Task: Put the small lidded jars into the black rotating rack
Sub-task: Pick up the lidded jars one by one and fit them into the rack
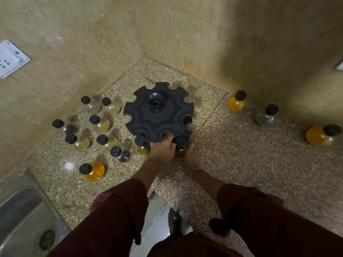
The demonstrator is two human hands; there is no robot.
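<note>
Steel sink (22, 219) fills the lower left corner, and a white socket (11, 58) sits on the left wall. On the speckled counter (232, 154), left of the rack (157, 112), stand eight loose jars with black lids: seven clear or pale ones (100, 123) in a cluster and one orange jar (93, 170) nearest the sink. The black rack stands in the corner; two jars (143, 145) show in its near slots, one on each side of the left hand (162, 152). That hand curls its fingers up into a slot at the rack's near rim, gripping the edge. The right hand (189, 156) is just beside it, wrapped about the jar under the rim; how tightly, I cannot tell. Right of the rack stand three more jars: orange (237, 102), dark (265, 115), orange (319, 136).
</note>
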